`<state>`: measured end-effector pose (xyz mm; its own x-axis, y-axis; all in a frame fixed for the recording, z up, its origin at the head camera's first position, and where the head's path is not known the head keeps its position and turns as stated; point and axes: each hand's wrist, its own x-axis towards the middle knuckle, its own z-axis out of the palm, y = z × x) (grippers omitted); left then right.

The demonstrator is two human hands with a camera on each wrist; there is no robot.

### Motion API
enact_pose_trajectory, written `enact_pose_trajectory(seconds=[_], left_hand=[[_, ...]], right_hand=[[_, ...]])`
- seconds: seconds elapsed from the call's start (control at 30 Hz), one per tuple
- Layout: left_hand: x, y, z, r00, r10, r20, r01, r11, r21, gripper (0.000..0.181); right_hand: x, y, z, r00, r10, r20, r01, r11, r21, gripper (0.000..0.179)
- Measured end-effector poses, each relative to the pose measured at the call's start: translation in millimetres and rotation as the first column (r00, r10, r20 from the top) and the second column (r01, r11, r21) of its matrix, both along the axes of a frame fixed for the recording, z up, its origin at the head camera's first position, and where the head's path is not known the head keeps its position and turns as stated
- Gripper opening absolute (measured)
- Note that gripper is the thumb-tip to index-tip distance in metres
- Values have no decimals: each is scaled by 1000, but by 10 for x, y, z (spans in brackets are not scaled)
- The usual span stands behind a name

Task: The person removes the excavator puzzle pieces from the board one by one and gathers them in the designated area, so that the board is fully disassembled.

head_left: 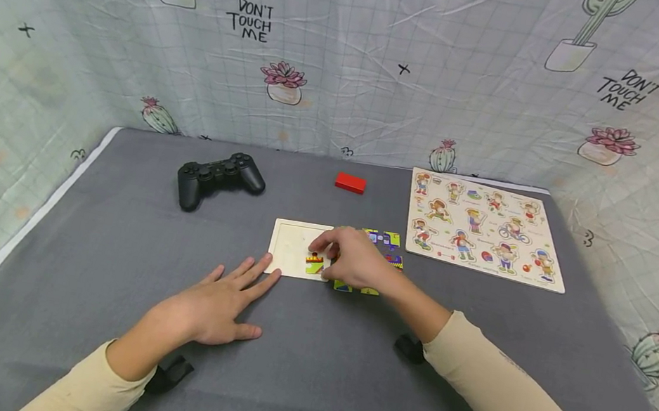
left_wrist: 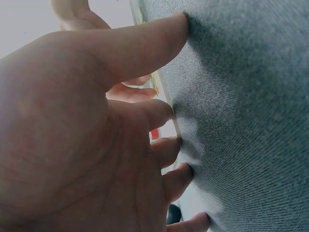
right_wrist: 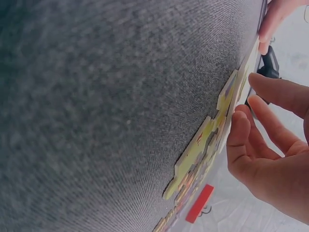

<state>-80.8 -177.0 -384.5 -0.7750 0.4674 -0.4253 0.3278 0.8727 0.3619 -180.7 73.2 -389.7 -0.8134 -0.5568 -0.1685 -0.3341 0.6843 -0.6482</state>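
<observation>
A cream jigsaw tray (head_left: 287, 249) lies on the grey table. One yellow-green puzzle piece (head_left: 314, 267) with a red and orange patch lies in its right part. My right hand (head_left: 356, 259) hovers over the tray's right edge, thumb and index fingertips right at this piece, with a gap between them in the right wrist view. Under and beside that hand lie several colourful jigsaw pieces (head_left: 385, 238), partly hidden by it. My left hand (head_left: 211, 312) is spread on the table, its fingertips touching the tray's left edge and lower left corner.
A black game controller (head_left: 221, 179) lies at the back left. A small red block (head_left: 350, 182) is behind the tray. At the back right lies a wooden picture board (head_left: 485, 232) with children's figures. A printed cloth (head_left: 351, 59) hangs behind and at both sides.
</observation>
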Motion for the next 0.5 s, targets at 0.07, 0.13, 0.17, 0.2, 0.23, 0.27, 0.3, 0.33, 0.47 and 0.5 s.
enact_pose_trajectory(seconds=[0.07,0.13,0.17,0.2,0.23,0.27,0.3,0.33,0.47,0.5], left_hand=[[-1,0,2,1000,0,0,0,1000,5,92],[-2,-1,5,1000,-1,-1,1,1000,9,92],[-3,-2,6,1000,-1,-1,1,1000,11,92],[-3,-2,6,1000,-1,-1,1,1000,12,91],[-3,-3,8,1000,-1,0,1,1000,12,91],[-3,-3,9,1000,-2,0,2,1000,11,91],[-3,-4,10,1000,-3,-1,3,1000,11,91],[-3,-5,11,1000,-3,-1,3,1000,10,91],[-6,-6,22,1000,-5,-2,5,1000,8,91],[-7,-5,24,1000,-5,-1,5,1000,7,91]], right_hand=[[-4,-13,1,1000,1,-18,-1,1000,16,41],[-5,-22,4,999,6,-35,-5,1000,27,41],[-3,-26,5,999,8,-42,-7,1000,30,42],[-3,-28,3,999,12,-49,-11,999,33,42],[-1,-30,5,999,14,-52,-12,999,34,42],[0,-32,5,998,15,-54,-14,999,33,41],[2,-33,3,998,17,-56,-15,999,32,41],[2,-35,0,998,17,-57,-16,999,32,41],[2,-45,-8,998,21,-51,-20,999,27,42],[2,-47,-9,999,23,-49,-22,999,28,42]])
